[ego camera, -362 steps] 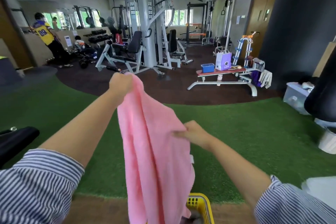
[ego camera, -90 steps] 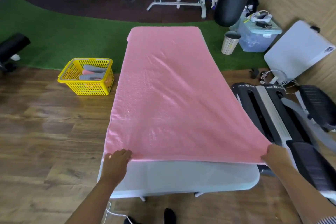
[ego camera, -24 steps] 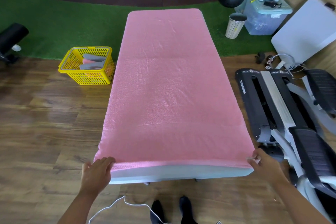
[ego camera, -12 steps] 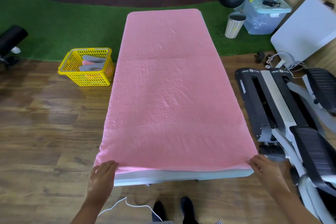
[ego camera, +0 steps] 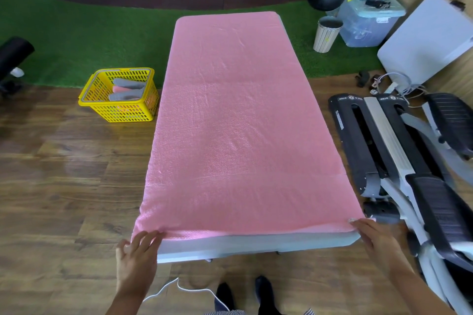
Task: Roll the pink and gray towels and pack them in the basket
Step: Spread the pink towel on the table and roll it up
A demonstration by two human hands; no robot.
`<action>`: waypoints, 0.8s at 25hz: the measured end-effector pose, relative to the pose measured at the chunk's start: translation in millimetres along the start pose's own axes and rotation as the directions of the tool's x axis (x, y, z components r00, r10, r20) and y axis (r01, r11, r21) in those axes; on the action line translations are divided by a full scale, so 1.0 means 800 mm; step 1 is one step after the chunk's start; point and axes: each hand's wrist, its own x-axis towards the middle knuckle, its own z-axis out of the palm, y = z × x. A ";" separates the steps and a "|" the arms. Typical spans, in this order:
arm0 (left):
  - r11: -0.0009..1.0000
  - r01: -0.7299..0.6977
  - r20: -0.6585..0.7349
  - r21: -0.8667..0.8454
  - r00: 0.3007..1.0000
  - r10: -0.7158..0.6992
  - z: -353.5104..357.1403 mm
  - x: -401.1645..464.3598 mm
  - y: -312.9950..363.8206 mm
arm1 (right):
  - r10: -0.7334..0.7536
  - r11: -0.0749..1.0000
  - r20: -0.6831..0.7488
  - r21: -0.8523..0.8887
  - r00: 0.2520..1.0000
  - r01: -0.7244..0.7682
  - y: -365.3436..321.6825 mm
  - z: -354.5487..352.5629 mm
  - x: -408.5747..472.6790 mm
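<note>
Three rolls, two gray and one pink, are already packed in the basket (ego camera: pixel 119 94), set on the floor at 10 o'clock from the table (ego camera: pixel 256 244). The towel (ego camera: pixel 238 123) is spread flat along the whole tabletop; no roll has been started, so rolling and packing are judged to be left. At 7 o'clock the left hand (ego camera: pixel 137 254) is laid with fingers straight on the near corner; at 5 o'clock the right hand (ego camera: pixel 372 239) touches the other corner, released. Half a second earlier the towel lay the same, both hands already at these corners.
</note>
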 end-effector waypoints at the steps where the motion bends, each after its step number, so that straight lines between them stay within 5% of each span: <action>1: 1.000 0.022 0.002 -0.002 1.000 -0.022 -0.002 0.002 0.003 | 0.000 1.000 0.001 0.005 1.000 0.000 -0.004 -0.002 0.000; 16: 0.992 0.115 0.143 -0.048 0.984 -0.107 -0.015 0.006 -0.007 | 0.093 0.991 -0.013 0.102 0.996 -0.091 -0.041 -0.012 0.009; 20: 0.982 0.175 0.022 -0.075 0.984 -0.174 -0.008 0.017 0.004 | 0.110 0.989 -0.019 0.102 0.994 -0.107 -0.050 -0.014 0.015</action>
